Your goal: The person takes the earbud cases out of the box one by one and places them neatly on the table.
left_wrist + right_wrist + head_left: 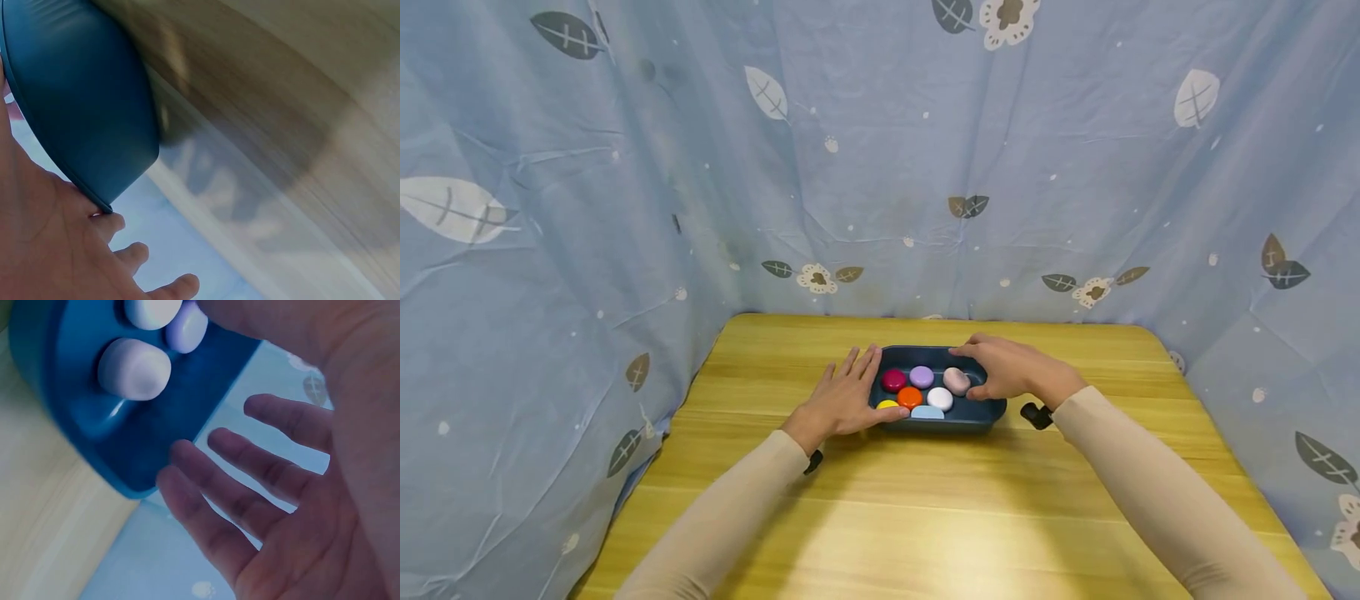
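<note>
Your left sleeve (722,517) lies nearest the camera, at the lower left over the wooden table (925,517). Your left hand (842,400) is spread and unclenched, fingers straight at the left end of the tray (895,426), thumb along its near rim. A light, even press there would probably steady the tray best; lift that thumb a little and the yellow piece beside it should be safer from a knock.

The one dark blue tray rests on the table between your hands and holds seven rounded pieces that you can count, left to right: one yellow (887,405), one crimson (893,381), one orange (910,397), one lavender (922,377), one light blue (928,412), one white (940,399) and one pale pink (957,381). The near wall partly hides the yellow and light blue ones.

Your right hand (1018,367) is loose and parted over the right end, gripping nothing; whether its thumb touches the pale pink piece, you cannot tell. Your right sleeve (1165,483) comes last.
</note>
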A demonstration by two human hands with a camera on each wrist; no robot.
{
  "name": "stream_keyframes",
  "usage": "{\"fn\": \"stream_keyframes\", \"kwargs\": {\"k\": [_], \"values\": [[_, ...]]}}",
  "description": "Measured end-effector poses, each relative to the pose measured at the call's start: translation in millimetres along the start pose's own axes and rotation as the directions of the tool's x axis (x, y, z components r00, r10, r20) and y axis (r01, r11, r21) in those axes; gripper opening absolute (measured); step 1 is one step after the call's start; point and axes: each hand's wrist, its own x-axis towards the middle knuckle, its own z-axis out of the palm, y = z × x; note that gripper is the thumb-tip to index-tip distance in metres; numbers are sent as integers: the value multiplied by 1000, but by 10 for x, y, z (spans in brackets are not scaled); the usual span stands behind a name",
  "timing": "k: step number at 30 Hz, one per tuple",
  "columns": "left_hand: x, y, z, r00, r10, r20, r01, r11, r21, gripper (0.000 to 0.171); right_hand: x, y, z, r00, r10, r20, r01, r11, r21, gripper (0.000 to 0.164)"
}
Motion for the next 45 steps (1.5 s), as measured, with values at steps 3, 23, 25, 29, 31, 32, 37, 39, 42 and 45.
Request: {"fn": "stream_keyframes", "kwargs": {"k": [3, 23, 25, 29, 31, 32, 37, 39, 42, 45], "values": [[-4, 14, -21, 1000, 3, 4, -3, 1000, 1, 132, 95, -23, 2, 999, -24, 39, 25, 1000, -14, 76], [-24, 31, -76, 1000, -13, 17, 13, 1000, 0, 130, 576, -62, 146, 985, 96, 145, -90, 995, -52, 62], [-24, 30, -77, 1000, -12, 21, 12, 1000, 5, 131, 594, -48, 164, 983, 102, 151, -97, 994, -42, 60], [-20, 30, -67, 999, -11, 32, 10, 1000, 6, 131, 635, -19, 206, 983, 90, 163, -86, 996, -33, 55], [-19, 30, -58, 999, -13, 39, 12, 1000, 8, 131, 653, -3, 228, 984, 68, 167, -63, 997, -38, 53], [-19, 31, -53, 999, -16, 43, 15, 1000, 9, 131, 664, 3, 243, 984, 60, 170, -54, 998, -39, 52], [-22, 44, -50, 999, -25, 47, 24, 999, 23, 131, 703, 35, 275, 985, 11, 170, -5, 999, -35, 46], [-22, 49, -57, 999, -26, 46, 25, 999, 26, 131, 714, 42, 269, 986, -6, 165, 12, 999, -35, 45], [-23, 51, -65, 999, -27, 42, 25, 999, 27, 131, 718, 45, 259, 987, -27, 159, 33, 999, -35, 45], [-29, 54, -72, 999, -29, 42, 28, 999, 20, 131, 705, 56, 261, 986, -35, 161, 38, 999, -20, 43]]}}
